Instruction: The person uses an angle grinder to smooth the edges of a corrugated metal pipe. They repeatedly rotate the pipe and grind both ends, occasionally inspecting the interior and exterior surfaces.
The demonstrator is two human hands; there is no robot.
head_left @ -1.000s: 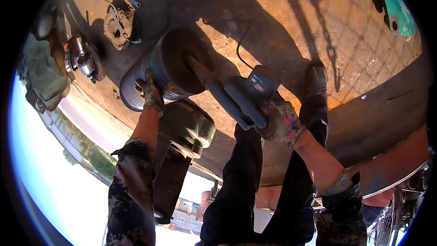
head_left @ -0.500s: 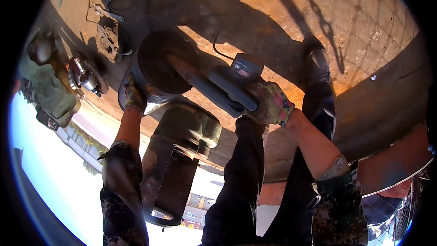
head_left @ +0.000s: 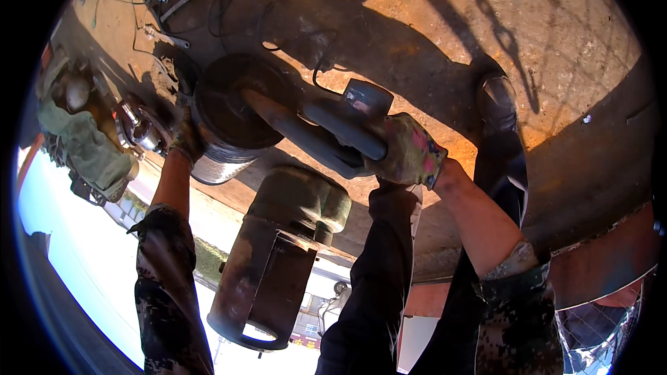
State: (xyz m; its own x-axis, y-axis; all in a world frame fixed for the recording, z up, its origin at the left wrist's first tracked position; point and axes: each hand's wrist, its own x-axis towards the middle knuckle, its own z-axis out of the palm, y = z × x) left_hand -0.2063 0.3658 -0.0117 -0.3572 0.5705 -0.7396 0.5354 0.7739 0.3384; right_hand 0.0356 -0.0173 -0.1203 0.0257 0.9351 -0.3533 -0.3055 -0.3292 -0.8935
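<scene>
A worker's gloved right grip [head_left: 406, 146] clasps a thick grey loop [head_left: 340, 126], whose rusty shaft [head_left: 267, 112] meets a dark, ridge-sided cylinder [head_left: 222, 118] ahead and left of the worker's legs. Within a second the cylinder has swung leftward, its end facing the camera more squarely, suggesting both hands are steering it; the left grip [head_left: 186, 137] has slid to its left flank, its fingers too shadowed to tell whether clenched. Beyond lie a shiny metal part [head_left: 144, 133] and, farthest, a metal bar [head_left: 179, 5].
</scene>
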